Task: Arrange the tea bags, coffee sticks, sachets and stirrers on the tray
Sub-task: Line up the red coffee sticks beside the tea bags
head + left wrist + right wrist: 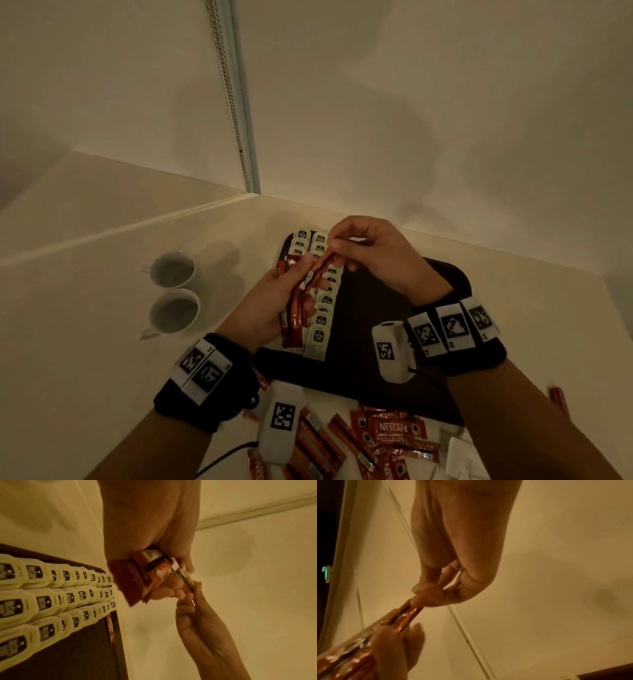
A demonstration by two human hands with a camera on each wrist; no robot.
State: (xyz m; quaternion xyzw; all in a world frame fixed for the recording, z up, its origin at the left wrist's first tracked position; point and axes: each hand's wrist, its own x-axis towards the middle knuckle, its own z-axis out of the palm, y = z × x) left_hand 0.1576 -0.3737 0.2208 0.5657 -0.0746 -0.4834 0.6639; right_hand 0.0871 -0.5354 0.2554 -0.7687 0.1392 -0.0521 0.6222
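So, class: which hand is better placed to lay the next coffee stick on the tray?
Right. The right hand already pinches the top end of one coffee stick, above the tray. The left hand is busy gripping the bundle.

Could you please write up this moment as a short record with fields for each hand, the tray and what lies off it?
left hand: left hand grips a bundle of coffee sticks above the tray
right hand: right hand pinches the top end of one stick in the bundle
tray: dark tray holds three rows of tea bags and one coffee stick at its far edge
counter: loose coffee sticks in front of the tray
beside tray: two white cups to its left
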